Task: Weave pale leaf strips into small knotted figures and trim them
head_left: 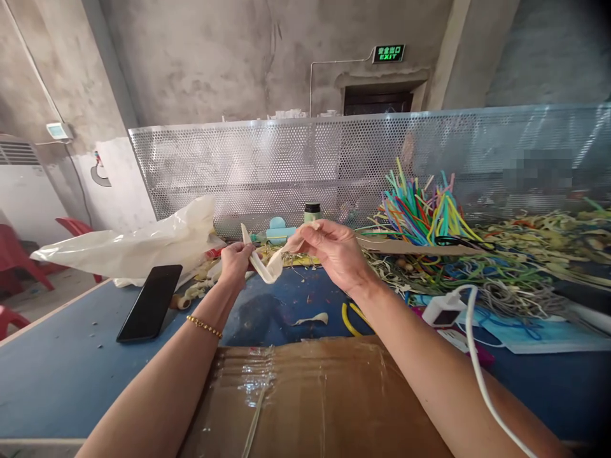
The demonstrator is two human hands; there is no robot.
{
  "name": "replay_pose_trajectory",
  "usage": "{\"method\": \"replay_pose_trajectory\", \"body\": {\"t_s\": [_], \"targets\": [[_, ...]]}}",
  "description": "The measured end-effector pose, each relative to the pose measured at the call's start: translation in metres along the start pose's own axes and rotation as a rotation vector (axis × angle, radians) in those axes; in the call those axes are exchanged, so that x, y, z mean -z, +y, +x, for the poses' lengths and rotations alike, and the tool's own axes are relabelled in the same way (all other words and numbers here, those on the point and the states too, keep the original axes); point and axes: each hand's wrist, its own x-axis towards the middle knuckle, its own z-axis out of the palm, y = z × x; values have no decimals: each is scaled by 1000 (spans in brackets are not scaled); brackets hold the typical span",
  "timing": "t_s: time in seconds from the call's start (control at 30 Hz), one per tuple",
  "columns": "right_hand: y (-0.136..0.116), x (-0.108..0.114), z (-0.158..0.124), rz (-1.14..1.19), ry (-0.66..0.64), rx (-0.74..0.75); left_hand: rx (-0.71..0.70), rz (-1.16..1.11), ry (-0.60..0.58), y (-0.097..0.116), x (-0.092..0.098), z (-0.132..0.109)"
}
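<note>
A pale cream strip (270, 270) hangs in a loop between my two hands, above the blue table (86, 369). My left hand (235, 259) is closed on one part of it, and a pointed end sticks up past the fingers. My right hand (334, 248) pinches the other end between thumb and fingers, a little higher up. Below the hands, a small pale scrap (312, 319) lies on the table. A brown cardboard box (315, 394) wrapped in clear tape is between my forearms.
A black phone (150, 304) and a white plastic bag (138, 245) are at the left. Colourful strips (424, 213) stand in a bunch behind tangled cords (515, 280) at the right. A white cable (473, 343) crosses near my right forearm. A perforated metal panel (286, 159) runs behind.
</note>
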Motion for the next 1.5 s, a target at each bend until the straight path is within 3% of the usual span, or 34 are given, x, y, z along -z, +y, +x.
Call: {"method": "replay_pose_trajectory", "body": {"t_s": [0.07,0.17,0.3,0.47,0.63,0.67,0.73,0.77,0.87,1.1,1.2,1.33,1.43,1.5], "targets": [[-16,2,0,64,-11,20,-1,54,55,-5,8,11],[-43,8,1,135,74,64,-9,121,95,-10,16,19],[-60,15,2,34,134,47,-17,231,10,-12,15,16],[-29,11,1,-176,53,-99,46,375,-272,-12,3,2],[5,11,-1,-657,8,-55,-97,384,-343,11,-9,-23],[8,12,-1,-707,15,-36,-122,269,-439,18,-12,-31],[11,14,0,-749,34,-8,-29,7,-742,31,-18,-49],[12,15,0,-762,46,4,12,-64,-838,36,-20,-57],[17,21,2,-794,110,5,22,-72,-959,41,-23,-70],[32,38,8,-695,239,-187,155,183,-991,15,-22,-58],[34,41,8,-634,245,-342,148,129,-861,10,-23,-54],[34,37,2,-572,93,-488,122,67,-670,11,-23,-46],[34,31,-2,-516,-76,-564,81,31,-605,11,-21,-41],[34,28,-3,-525,-118,-564,56,-4,-588,11,-20,-39]]}}
